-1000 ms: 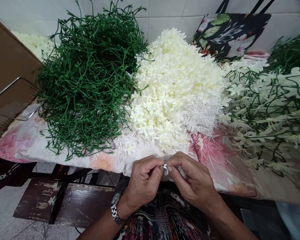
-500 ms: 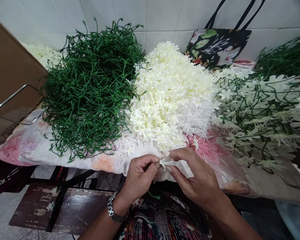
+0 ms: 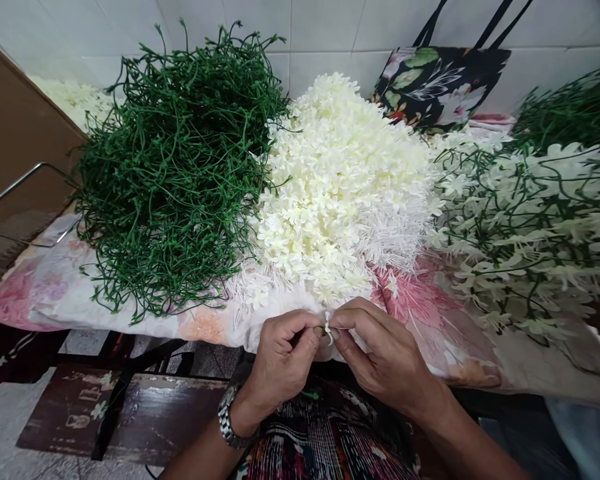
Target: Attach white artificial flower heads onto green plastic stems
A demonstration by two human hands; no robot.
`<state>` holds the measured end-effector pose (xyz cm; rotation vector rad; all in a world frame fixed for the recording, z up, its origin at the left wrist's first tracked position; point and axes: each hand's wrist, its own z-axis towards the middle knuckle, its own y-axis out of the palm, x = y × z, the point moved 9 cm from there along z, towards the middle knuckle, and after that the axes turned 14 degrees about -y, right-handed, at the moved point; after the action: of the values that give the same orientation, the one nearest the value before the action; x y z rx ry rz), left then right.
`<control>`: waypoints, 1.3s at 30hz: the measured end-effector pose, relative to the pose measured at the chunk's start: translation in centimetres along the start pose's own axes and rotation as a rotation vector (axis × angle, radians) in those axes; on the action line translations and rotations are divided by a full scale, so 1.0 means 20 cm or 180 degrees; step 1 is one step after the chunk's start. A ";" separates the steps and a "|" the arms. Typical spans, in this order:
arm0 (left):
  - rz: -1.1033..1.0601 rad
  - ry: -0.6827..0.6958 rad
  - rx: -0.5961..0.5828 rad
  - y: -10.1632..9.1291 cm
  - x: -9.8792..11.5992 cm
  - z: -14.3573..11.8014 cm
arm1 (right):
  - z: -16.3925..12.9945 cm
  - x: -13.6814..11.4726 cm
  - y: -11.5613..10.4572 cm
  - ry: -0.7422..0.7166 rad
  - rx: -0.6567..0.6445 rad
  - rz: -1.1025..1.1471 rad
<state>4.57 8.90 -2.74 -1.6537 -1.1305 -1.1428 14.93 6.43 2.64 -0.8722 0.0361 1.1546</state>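
Observation:
Close to the table's front edge, my left hand (image 3: pixel 290 347) is closed in a pinch on a green plastic stem, mostly hidden by the fingers. A small white artificial flower (image 3: pixel 329 327), seen edge-on, sits at the stem's tip between my two hands. From the other side my right hand (image 3: pixel 380 343) pinches the flower's white stamen threads, largely covered by its fingertips. Just beyond my hands rises a heap of cream-white flower heads (image 3: pixel 325 180). White stamen threads (image 3: pixel 393 233) lie at its right side. A large tangle of green stems (image 3: pixel 180 173) is at the left.
Assembled white flowers on green stems (image 3: pixel 525 233) are piled at the right. A black floral bag (image 3: pixel 443 87) leans on the tiled wall. A cardboard box (image 3: pixel 25 127) and a metal wire frame (image 3: pixel 20 187) stand left. Floral cloth (image 3: pixel 205 327) covers the table.
My right hand has closed in on the flower, and its fingers now pinch the threads, which showed fanned out before. The view has shifted slightly.

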 end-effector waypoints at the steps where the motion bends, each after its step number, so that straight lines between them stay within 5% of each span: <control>1: 0.0016 0.0006 0.0043 0.00 0.00 0.00 | 0.00 0.01 0.01 0.0020 0.0024 0.0000; 31: -0.0182 0.0034 0.0369 -0.04 -0.03 0.00 | -0.01 -0.03 0.07 -0.0293 0.0375 -0.0355; 39: -0.0333 0.0390 0.0484 -0.09 0.00 -0.05 | -0.03 0.04 -0.02 0.0286 0.0412 0.0174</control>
<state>2.70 8.42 -2.20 -1.4040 -1.2058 -1.1770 15.79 6.52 2.06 -0.8118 0.2072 1.1503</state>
